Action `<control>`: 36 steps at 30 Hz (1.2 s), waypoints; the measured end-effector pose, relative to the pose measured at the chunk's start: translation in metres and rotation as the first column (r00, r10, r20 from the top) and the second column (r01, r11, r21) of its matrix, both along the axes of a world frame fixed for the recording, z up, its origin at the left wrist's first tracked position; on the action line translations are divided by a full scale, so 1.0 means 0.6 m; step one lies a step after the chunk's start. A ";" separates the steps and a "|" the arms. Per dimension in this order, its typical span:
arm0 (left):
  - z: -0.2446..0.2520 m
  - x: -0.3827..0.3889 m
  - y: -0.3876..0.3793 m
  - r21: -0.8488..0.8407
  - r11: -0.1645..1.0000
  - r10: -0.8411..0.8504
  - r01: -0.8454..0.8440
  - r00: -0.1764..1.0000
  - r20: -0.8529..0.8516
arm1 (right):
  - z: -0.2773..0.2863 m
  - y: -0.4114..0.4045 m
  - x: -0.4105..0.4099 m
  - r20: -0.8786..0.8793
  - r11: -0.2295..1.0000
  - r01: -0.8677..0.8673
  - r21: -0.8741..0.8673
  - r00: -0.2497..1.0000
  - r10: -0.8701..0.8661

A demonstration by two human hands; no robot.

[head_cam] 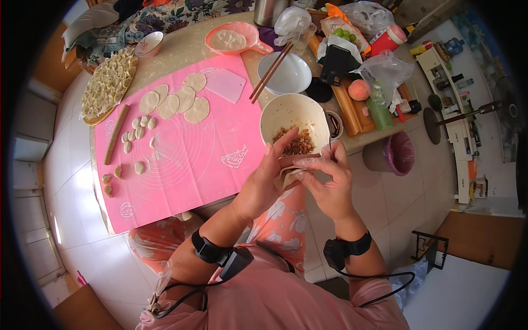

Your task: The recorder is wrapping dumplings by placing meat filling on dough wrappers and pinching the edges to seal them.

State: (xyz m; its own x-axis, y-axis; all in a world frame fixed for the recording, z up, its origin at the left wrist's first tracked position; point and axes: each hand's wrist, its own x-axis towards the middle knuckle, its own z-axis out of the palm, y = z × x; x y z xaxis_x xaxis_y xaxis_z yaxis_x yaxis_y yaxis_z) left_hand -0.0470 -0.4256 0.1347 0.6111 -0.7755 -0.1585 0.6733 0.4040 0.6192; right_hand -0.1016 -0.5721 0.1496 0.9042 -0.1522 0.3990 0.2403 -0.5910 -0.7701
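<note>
My left hand (264,181) cradles a dumpling wrapper (288,176) in front of a white bowl (270,117) with minced filling (303,142) in it. The fingers of my right hand (330,177) pinch the wrapper's edge, and a thin utensil, mostly hidden, stands up from that hand. Whether filling lies inside the wrapper cannot be seen. On the pink silicone mat (222,136), several round wrappers (197,110) overlap beside a pale dough scraper (227,86). Small dough pieces (140,133) lie near a wooden rolling pin (116,134).
A tray of shaped dumplings (109,84) stands at the back left. Behind the mat is a pink scoop of flour (229,40). Brown chopsticks (272,72) rest across a second white bowl (295,68). A bin (377,154) stands right of the table, below a cluttered wooden tray (348,109).
</note>
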 end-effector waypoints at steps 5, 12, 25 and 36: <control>0.015 0.014 0.005 -0.153 0.986 -0.058 0.066 0.997 0.053 | 0.013 0.000 0.002 0.095 0.997 -0.019 0.072 0.995 0.012; 0.043 0.065 0.000 -0.118 0.953 0.175 -0.280 0.189 0.966 | 0.065 0.013 0.019 0.107 0.954 -0.117 0.278 0.990 0.091; 0.040 0.049 0.012 0.010 0.778 0.028 -0.628 0.052 0.998 | 0.078 0.016 0.030 -0.030 0.955 -0.066 0.290 0.997 0.078; 0.010 0.019 0.009 0.304 0.948 0.089 -0.098 0.995 0.042 | -0.010 0.049 0.044 -0.201 0.586 -0.119 0.801 0.869 0.452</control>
State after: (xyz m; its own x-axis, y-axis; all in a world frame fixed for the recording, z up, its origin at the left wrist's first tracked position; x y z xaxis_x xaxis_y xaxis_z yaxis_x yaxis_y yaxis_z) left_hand -0.0359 -0.4204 0.1408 0.6862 -0.6318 -0.3605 0.6223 0.2533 0.7406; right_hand -0.0751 -0.5428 0.1434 0.9956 0.0509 -0.0790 -0.0902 0.2802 -0.9557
